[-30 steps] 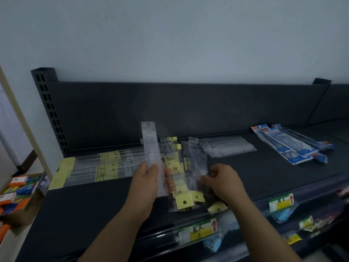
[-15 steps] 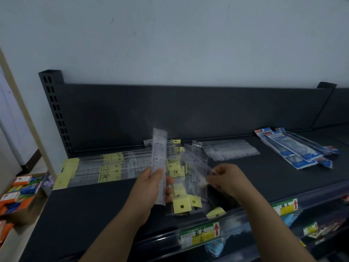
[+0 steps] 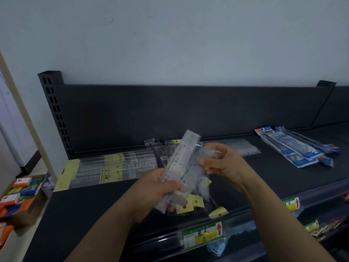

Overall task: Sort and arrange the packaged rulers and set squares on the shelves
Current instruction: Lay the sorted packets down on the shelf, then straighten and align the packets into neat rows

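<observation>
Boxes in carton

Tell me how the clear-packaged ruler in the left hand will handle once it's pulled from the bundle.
The ruler pack stands straight above the left hand, so it is probably stiff. Its glossy clear sleeve looks slippery and may slide against the other packs. It is thin, so it is likely light.

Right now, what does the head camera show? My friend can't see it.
Two bare hands hold clear ruler packets above a dark shelf: the left hand grips a bunch, the right hand pinches a packet. Yellow-labelled rulers lie left, blue packets right.
</observation>
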Available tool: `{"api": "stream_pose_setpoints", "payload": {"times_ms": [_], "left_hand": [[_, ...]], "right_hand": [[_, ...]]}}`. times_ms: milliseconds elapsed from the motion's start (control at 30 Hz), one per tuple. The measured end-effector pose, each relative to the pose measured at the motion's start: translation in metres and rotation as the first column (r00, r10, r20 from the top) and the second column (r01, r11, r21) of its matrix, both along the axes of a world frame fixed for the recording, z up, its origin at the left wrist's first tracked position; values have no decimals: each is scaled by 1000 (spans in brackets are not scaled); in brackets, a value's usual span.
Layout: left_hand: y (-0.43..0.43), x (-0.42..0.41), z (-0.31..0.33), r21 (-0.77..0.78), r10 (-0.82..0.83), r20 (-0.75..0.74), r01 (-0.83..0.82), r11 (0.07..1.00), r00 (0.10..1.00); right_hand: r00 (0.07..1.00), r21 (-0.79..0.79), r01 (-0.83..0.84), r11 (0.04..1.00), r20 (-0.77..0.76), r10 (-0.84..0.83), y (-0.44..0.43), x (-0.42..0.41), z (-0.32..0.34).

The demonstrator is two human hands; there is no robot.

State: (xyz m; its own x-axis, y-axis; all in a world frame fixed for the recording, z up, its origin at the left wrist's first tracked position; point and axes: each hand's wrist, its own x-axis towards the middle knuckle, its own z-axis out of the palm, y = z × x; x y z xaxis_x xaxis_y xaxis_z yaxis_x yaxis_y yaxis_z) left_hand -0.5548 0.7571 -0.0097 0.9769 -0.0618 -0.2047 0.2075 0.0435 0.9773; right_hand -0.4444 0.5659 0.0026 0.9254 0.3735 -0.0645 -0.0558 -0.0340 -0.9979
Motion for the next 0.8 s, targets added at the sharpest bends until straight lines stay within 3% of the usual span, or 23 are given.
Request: {"api": "stream_pose_setpoints", "payload": {"times_ms": [100,133,200,267,467,633,800], "left_hand": [[-1,1,-5,-35,49,8,-49,998,999],[-1,1,-5,-28,98,17,-97,995,995],[3,1,-7,-59,192,17,-191,980,981],[6,1,-9,-150,235,-7,-233,961,972],[9,6,-17,-247,314,12,-302,921,949],[11,13,-20,-235,329,11,-317,919,944],[6,15,-23,-191,294,-20,-292,937,956]], "right_hand": [[999,-1,32,999,-4,-32,8,1,-8],[996,-154,76,985,62,-67,8,3,-12],[977,-538,168,826,204,-66,3,8,-24],[974,-686,192,702,223,-49,3,7,-34],[957,-762,277,585,275,-94,9,5,-40],[982,-761,189,621,143,-124,12,7,-36],[963,-634,270,724,191,-191,3,3,-40]]}}
